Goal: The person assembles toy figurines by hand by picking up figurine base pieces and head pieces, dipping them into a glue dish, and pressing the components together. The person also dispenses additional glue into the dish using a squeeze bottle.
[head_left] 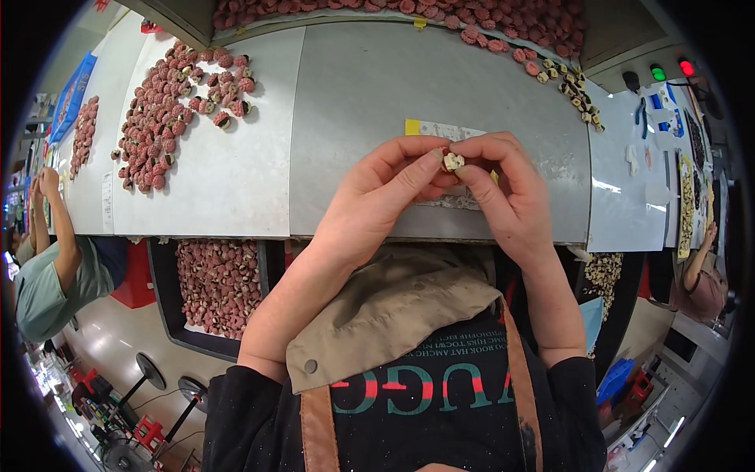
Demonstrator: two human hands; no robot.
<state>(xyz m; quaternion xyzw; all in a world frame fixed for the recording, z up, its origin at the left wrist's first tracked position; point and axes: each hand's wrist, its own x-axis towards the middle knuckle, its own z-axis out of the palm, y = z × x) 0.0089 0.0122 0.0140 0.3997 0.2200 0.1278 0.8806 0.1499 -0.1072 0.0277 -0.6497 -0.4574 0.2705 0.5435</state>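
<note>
Close above the grey table (354, 86), my two hands meet fingertip to fingertip. My left hand (381, 185) and my right hand (503, 181) pinch one small piece (453, 162) between thumbs and fingers. Its visible side is cream-white with dark specks; a bit of pink-red shows behind it, and the fingers hide the rest. Under the hands lies a white sheet (448, 130) with a yellow corner, partly covered. At left is a heap of pink bumpy pieces (161, 118), some showing cream and black undersides.
Pink bumpy shells (519, 23) fill the far trough. Small cream-and-black parts (582, 98) lie at far right, near a panel with green (657, 72) and red (686, 66) lights. Below the edge stand a bin of pink pieces (220, 283) and cream parts (604, 275). People work on both sides.
</note>
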